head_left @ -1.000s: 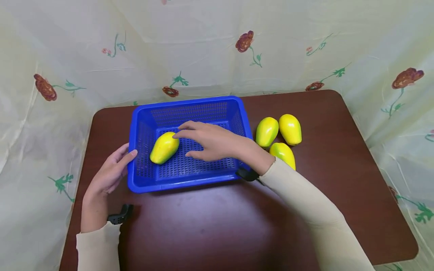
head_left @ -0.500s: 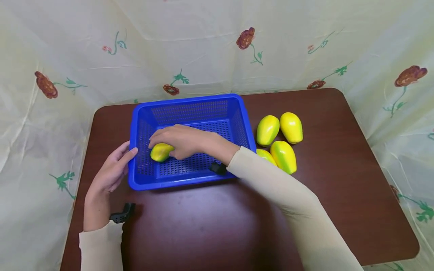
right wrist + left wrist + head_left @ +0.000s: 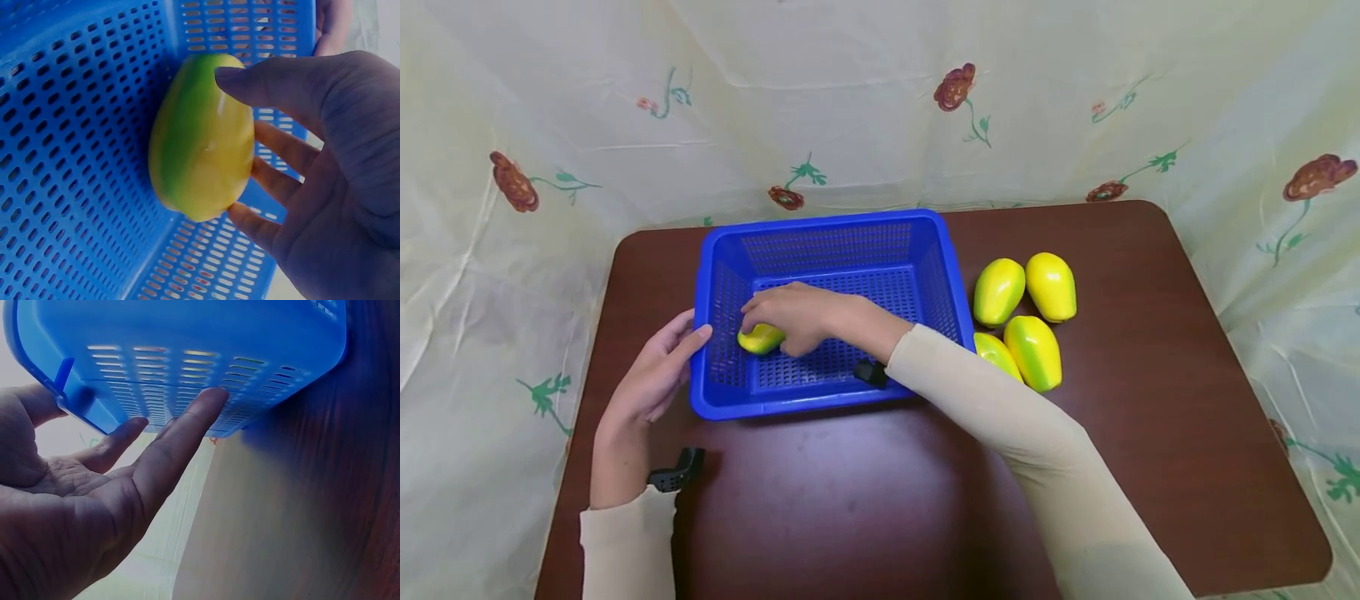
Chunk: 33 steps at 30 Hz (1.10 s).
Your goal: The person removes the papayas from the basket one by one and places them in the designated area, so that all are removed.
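Observation:
In the head view my right hand point(image 3: 797, 315) reaches into the blue plastic basket point(image 3: 820, 407) near its left end. It grips a yellow-green mango point(image 3: 762, 339), mostly covered by the hand from above. The right wrist view shows the thumb on one side of the mango point(image 3: 203, 140) and fingertips on the other, close to the perforated basket floor. My left hand point(image 3: 658, 367) holds the basket's left side. Its thumb lies over the rim, and the left wrist view shows fingers point(image 3: 187, 431) stretched along the outer slotted wall point(image 3: 150, 362).
Several more mangoes point(image 3: 1051, 287) lie in a group on the brown table point(image 3: 1150, 400), right of the basket. One mango point(image 3: 997, 354) is partly hidden by the right sleeve. A flowered curtain point(image 3: 865, 108) hangs behind the table.
My right hand has moved left and down from above the mango and closed its fingers around it. Its sleeve now uncovers another mango on the table. The left hand stays at the basket's side.

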### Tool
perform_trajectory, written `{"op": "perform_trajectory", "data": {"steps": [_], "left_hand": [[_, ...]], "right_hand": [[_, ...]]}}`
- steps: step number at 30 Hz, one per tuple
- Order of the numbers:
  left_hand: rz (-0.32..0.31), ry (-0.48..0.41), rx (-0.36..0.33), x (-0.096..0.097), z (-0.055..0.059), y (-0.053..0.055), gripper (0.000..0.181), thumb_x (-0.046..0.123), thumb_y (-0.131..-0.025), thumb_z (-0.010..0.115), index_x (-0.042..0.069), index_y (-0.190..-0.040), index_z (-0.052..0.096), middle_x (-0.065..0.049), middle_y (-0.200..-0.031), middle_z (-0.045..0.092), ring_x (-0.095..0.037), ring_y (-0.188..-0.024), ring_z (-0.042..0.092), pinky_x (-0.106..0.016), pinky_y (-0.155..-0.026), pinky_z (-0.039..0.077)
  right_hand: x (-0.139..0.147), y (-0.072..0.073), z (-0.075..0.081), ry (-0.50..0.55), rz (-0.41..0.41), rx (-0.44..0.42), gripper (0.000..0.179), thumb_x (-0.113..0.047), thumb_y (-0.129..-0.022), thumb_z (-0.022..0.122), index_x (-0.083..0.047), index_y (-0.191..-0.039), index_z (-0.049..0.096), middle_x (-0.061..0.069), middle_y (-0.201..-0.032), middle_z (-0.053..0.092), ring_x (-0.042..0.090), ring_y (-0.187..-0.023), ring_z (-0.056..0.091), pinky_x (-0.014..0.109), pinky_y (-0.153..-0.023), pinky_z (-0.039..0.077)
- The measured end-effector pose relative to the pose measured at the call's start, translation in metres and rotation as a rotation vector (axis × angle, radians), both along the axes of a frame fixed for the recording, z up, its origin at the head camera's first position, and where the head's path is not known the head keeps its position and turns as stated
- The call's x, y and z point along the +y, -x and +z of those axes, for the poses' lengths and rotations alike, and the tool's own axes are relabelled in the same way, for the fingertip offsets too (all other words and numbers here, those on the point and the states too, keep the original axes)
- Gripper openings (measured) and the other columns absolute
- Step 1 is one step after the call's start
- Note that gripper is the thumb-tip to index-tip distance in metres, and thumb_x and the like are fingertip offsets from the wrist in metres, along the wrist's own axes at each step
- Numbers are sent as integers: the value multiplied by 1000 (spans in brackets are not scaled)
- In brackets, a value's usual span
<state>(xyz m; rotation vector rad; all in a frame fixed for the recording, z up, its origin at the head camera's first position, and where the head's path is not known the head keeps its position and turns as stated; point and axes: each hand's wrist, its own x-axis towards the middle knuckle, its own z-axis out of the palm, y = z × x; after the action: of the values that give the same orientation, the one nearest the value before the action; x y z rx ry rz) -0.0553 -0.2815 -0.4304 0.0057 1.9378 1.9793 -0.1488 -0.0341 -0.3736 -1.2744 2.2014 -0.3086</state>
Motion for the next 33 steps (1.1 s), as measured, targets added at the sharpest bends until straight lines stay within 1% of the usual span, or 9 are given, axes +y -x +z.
{"op": "perform_trajectory", "data": {"steps": [4,7,10,12,16,19,24,27,33], "left_hand": [[5,22,-5,1,-1,2,61,25,-113,50,2,-164,28,7,-133,68,-8,-111,76,-26,-86,65],[12,38,-13,2,-3,2,61,26,-113,51,4,-165,28,8,-135,66,-6,-113,75,-25,-87,64],[20,45,-15,3,-3,2,61,28,-112,52,5,-164,30,9,-134,66,-6,-113,74,-24,-88,64],[27,43,-17,2,-3,1,61,27,-112,52,4,-164,30,10,-133,67,-5,-112,75,-24,-88,64],[32,16,-14,1,-3,-2,59,25,-112,52,3,-163,30,8,-130,70,-7,-110,76,-25,-87,64],[30,7,-11,0,-2,-2,59,24,-112,52,3,-163,31,7,-130,70,-8,-109,77,-25,-86,64],[33,32,-32,1,-3,-1,61,26,-112,53,4,-164,30,9,-131,68,-6,-110,76,-24,-87,64],[31,47,-29,1,-5,-1,62,27,-112,52,5,-165,29,10,-133,66,-5,-111,75,-24,-87,64],[25,49,-15,0,-2,-1,62,27,-112,52,5,-165,28,8,-134,65,-5,-111,75,-24,-87,64]], "right_hand": [[1,1,-4,-36,-41,37,66,-7,-98,69,-26,-158,50,-1,-170,40,22,-162,32,53,-132,29],[1,1,-7,-55,-67,65,69,-10,-99,69,-27,-161,44,0,-169,41,23,-160,35,55,-131,31],[1,2,-9,-70,-87,90,68,-14,-100,68,-27,-162,42,1,-167,44,24,-156,41,51,-128,36],[1,1,-10,-73,-90,95,68,-16,-100,69,-25,-162,42,3,-162,48,24,-149,49,46,-124,42],[0,1,-11,-73,-87,86,66,-18,-101,69,-19,-161,43,7,-150,54,21,-128,59,40,-113,50],[0,1,-11,-78,-89,77,65,-19,-100,70,-18,-160,43,7,-145,56,20,-119,60,39,-109,52],[7,1,-9,-69,-72,41,68,-21,-98,73,-20,-159,43,6,-141,59,21,-116,60,39,-107,52],[13,0,-6,-57,-68,26,69,-24,-98,73,-23,-160,43,7,-141,58,21,-114,59,40,-105,52],[23,-5,5,-34,-98,7,74,-25,-98,73,-26,-163,38,9,-142,54,23,-110,58,39,-102,52]]}}
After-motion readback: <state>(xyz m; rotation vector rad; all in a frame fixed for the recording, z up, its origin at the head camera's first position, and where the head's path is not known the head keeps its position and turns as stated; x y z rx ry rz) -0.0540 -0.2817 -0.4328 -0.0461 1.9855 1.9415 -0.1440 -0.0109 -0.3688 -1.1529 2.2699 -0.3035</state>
